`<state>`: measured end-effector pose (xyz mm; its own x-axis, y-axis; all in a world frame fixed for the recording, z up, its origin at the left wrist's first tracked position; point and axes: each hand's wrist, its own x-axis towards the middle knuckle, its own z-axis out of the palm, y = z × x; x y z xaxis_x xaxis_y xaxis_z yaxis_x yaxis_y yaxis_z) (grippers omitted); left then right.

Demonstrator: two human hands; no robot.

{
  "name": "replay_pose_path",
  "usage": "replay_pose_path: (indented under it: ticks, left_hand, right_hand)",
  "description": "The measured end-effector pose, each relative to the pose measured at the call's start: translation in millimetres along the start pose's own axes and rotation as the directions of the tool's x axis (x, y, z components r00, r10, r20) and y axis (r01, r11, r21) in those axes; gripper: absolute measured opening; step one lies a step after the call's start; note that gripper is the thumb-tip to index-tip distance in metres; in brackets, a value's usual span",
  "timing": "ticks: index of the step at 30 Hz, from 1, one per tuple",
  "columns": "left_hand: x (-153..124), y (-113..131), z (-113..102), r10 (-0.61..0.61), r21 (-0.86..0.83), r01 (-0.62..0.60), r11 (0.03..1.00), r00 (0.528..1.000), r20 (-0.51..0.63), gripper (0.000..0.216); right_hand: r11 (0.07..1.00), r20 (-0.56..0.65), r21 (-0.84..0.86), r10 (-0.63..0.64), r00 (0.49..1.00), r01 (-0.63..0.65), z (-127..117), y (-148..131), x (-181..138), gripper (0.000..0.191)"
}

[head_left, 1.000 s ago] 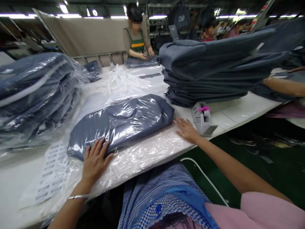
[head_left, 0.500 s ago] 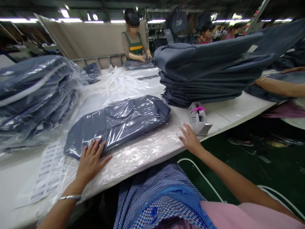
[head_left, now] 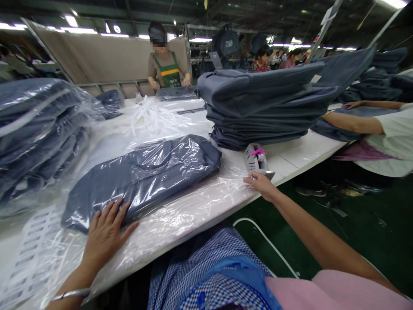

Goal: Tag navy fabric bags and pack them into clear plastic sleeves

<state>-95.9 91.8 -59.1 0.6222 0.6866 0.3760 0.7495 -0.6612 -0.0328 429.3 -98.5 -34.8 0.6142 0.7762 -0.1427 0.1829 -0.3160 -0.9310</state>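
Note:
A dark blue-grey bag (head_left: 151, 172) lies across the table inside a clear plastic bag (head_left: 180, 211), which spreads loose toward the table's front edge. My left hand (head_left: 106, 232) rests flat on the wrapped bag's near left end, fingers spread. At the plastic's right end, my right hand (head_left: 260, 184) has its fingers drawn together on the loose film. Just behind that hand stands a grey tape dispenser (head_left: 253, 160) with a pink ribbon tied on it.
Several plastic-wrapped bags (head_left: 35, 133) are piled at the left, near a label sheet (head_left: 32, 249). White strips (head_left: 151, 118) lie behind the wrapped bag. A tall stack of unwrapped bags (head_left: 258, 116) stands back right. Co-workers (head_left: 169, 71) are at the far side and right.
My right hand has gone from spread fingers to closed on the plastic's right end. My left hand stays flat on the wrapped bag. The head view has shifted to the right.

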Motion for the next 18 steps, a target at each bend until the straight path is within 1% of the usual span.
replay_pose_path:
  ticks: [3, 5, 8, 11, 13, 15, 16, 17, 18]
  left_hand:
    - [-0.2, 0.7, -1.0, 0.005, -0.003, -0.005, 1.000, 1.000, 0.006, 0.070]
    - [-0.4, 0.5, -0.8, 0.004, -0.006, -0.004, 1.000, 1.000, 0.003, 0.070]
    - [-0.5, -0.3, 0.2, -0.001, -0.004, 0.001, 1.000, 1.000, 0.003, 0.071]
    - [-0.4, -1.3, 0.9, -0.001, 0.005, 0.001, 1.000, 1.000, 0.016, 0.072]
    - [-0.3, -1.5, 0.7, -0.008, 0.011, 0.008, 1.000, 1.000, 0.026, 0.071]
    - [0.0, -1.2, 0.1, -0.021, 0.011, 0.020, 1.000, 0.999, 0.029, 0.069]
    - [0.2, -0.8, -0.3, -0.027, 0.008, 0.027, 1.000, 0.999, 0.029, 0.068]
    - [0.5, -0.3, -0.7, -0.033, 0.002, 0.033, 0.999, 0.999, 0.028, 0.067]
    - [0.8, 0.2, -1.2, -0.037, -0.004, 0.037, 0.999, 0.999, 0.031, 0.067]
  right_hand:
    - [0.960, 0.054, 0.268, 0.072, 0.996, -0.084, -2.8, 0.4, -10.0, 0.031]
    - [0.914, 0.056, 0.386, 0.116, 0.992, -0.129, -2.4, 1.7, -14.3, 0.032]
    - [0.872, 0.005, 0.469, 0.157, 0.988, -0.141, -1.1, 3.4, -18.5, 0.030]
    - [0.838, -0.065, 0.531, 0.187, 0.980, -0.125, -2.2, 3.0, -23.8, 0.018]
    - [0.773, -0.074, 0.627, 0.177, 0.981, -0.092, -2.6, 2.7, -29.0, 0.016]
    - [0.674, -0.035, 0.735, 0.146, 0.989, -0.073, 0.3, 4.1, -35.0, 0.025]
    - [0.635, 0.004, 0.767, 0.139, 0.990, -0.092, 3.5, 5.5, -38.0, 0.030]
    - [0.623, 0.050, 0.771, 0.142, 0.989, -0.129, 7.6, 7.2, -40.5, 0.035]
    - [0.644, 0.092, 0.745, 0.154, 0.984, -0.171, 12.6, 9.1, -42.4, 0.038]
